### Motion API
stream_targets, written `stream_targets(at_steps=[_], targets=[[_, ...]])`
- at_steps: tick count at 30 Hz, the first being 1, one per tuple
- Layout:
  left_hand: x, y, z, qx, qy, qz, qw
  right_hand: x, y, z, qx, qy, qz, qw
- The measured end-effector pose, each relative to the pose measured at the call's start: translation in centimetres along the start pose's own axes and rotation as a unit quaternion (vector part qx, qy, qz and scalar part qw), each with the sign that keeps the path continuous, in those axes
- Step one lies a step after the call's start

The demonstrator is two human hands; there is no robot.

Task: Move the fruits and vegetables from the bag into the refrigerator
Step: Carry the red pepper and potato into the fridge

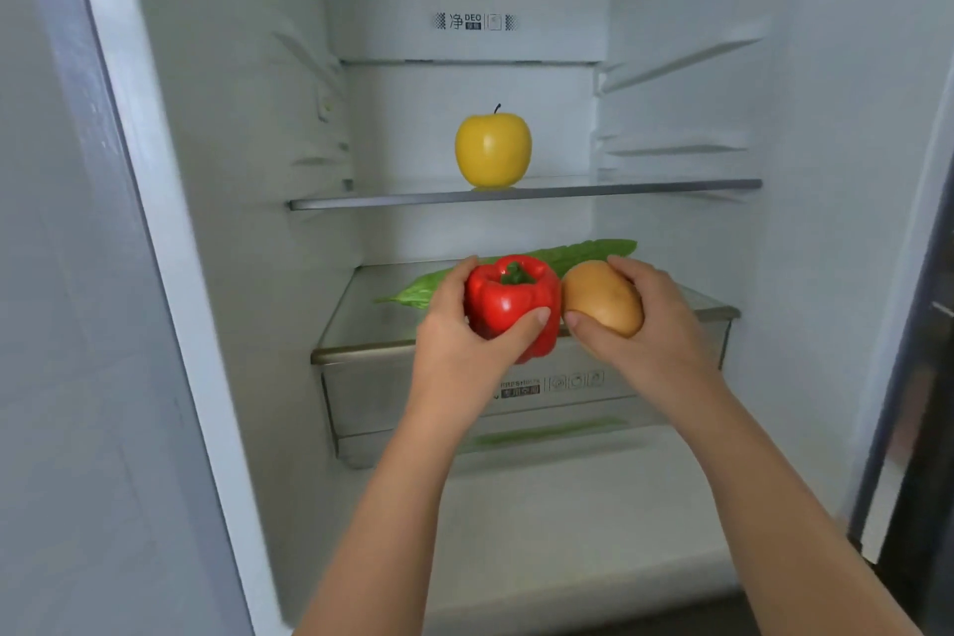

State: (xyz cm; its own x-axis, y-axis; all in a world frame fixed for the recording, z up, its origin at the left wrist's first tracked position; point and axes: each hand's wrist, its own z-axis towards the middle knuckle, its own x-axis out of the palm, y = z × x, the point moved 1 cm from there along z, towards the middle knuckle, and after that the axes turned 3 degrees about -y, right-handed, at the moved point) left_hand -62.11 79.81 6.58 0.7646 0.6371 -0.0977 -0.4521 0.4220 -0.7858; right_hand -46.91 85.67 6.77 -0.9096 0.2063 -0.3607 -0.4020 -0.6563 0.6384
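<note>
The refrigerator stands open in front of me. My left hand [467, 325] grips a red bell pepper [508, 307] and my right hand [653, 320] grips a brown potato [601, 297]. I hold both side by side, touching, just above the front edge of the lower glass shelf [361, 325]. A long green leafy vegetable [588, 253] lies on that shelf behind my hands. A yellow apple [493, 150] stands upright on the upper glass shelf [645, 189]. The bag is out of view.
A clear crisper drawer [392, 408] sits under the lower shelf, with something green faintly showing through it. White side walls with shelf rails flank the compartment. The door frame [118, 222] runs down the left; a dark edge [924, 377] is at the right.
</note>
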Motion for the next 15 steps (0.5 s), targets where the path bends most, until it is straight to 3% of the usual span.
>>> stream_targets(at_steps=[5,15], targets=[[0.5,0.9,2.8,0.017,-0.004,0.052,0.999,2.0,-1.3,3.2,-0.026,0.012,0.001,1.0],[0.2,3.1,6.4,-0.04,0.052,0.059,0.996,4.8,-3.2,7.6,-0.013,0.088,-0.003,0.996]])
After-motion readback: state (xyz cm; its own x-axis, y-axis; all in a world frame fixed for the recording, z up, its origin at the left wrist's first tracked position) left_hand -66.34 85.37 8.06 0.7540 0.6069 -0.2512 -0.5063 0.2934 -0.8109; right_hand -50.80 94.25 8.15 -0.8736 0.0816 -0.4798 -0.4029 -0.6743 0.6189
